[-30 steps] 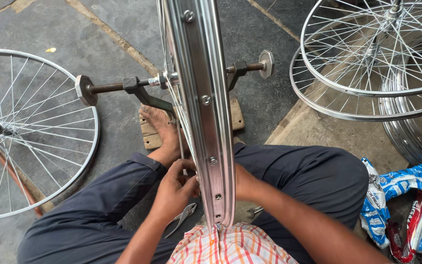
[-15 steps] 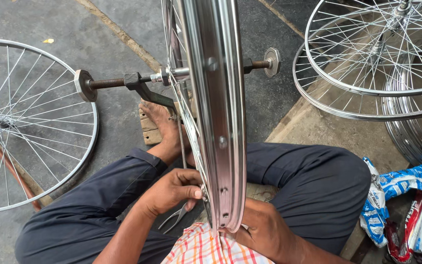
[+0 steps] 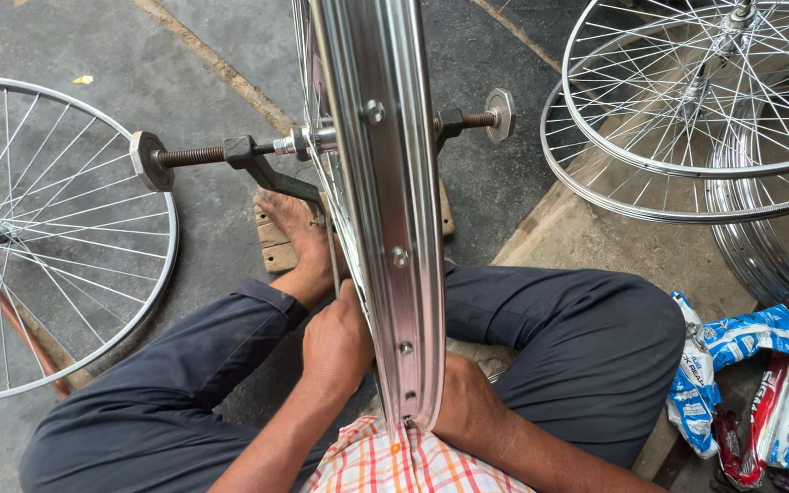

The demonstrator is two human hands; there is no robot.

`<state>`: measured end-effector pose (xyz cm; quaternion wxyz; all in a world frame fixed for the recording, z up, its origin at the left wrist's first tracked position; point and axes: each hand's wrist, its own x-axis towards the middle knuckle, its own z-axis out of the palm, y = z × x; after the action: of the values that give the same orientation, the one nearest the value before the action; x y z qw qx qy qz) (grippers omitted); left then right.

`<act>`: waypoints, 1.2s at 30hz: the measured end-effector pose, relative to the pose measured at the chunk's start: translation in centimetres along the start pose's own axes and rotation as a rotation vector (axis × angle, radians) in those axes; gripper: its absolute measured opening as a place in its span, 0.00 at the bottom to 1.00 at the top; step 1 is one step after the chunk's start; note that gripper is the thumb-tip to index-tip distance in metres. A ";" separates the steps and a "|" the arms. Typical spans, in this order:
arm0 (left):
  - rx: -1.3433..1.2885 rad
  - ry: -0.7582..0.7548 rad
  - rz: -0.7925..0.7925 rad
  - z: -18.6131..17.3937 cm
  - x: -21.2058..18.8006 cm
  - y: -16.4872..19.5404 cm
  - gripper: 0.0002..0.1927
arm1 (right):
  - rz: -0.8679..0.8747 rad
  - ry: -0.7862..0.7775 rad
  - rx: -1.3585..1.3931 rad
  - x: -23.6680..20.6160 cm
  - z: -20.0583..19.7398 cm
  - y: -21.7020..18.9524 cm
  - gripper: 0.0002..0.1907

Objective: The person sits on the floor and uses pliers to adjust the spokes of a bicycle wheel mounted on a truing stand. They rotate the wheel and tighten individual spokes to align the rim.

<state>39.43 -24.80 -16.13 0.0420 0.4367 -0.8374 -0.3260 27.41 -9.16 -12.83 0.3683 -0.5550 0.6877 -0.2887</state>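
From the head camera, you are sitting cross-legged on the floor with a silver wheel rim [image 3: 385, 210] standing upright on edge right in front of you, its axle resting in a dark truing stand [image 3: 257, 164] whose threaded rod is sticking out left and right. Your left hand [image 3: 338, 342] is pressing against the left face of the rim near its bottom, fingers curled in toward the spokes; the fingertips are hidden behind the rim, so you cannot tell whether they are gripping anything. Your right hand [image 3: 468, 406] is lying just right of the rim's lowest part, touching it, with its fingers tucked out of sight under the rim, so their grip cannot be told either. The rim is running down between your two hands. Your bare foot [image 3: 294, 237] is resting on a wooden block beyond your left hand. A spoked wheel [image 3: 57, 246] is lying flat at the left, more spoked wheels [image 3: 687, 119] are stacked far right, and blue and white wrappers [image 3: 741, 365] are lying near right.
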 end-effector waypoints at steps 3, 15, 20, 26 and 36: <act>-0.371 -0.062 0.155 -1.4 0.1 -1.0 0.16 | -0.314 0.098 -0.146 -0.2 -1.2 -1.5 0.05; -1.394 -0.782 -0.129 -1.0 -1.2 -4.9 0.18 | -0.344 0.140 0.052 -2.1 -4.4 -5.4 0.09; -0.738 -0.314 0.006 -2.2 -1.2 -1.6 0.16 | -0.243 0.154 0.038 -1.2 -1.9 -2.9 0.07; -0.521 -0.415 -0.158 -3.2 -1.3 -0.9 0.15 | -0.272 0.164 0.047 -1.3 -1.6 -1.5 0.09; -0.787 0.009 -0.236 -2.0 0.3 -3.0 0.13 | -0.214 0.113 0.052 -0.6 -1.5 -1.5 0.08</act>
<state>42.02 -27.23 -16.39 0.1717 0.4817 -0.5928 -0.6222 27.03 -8.89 -10.65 0.3103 -0.5983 0.6364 -0.3751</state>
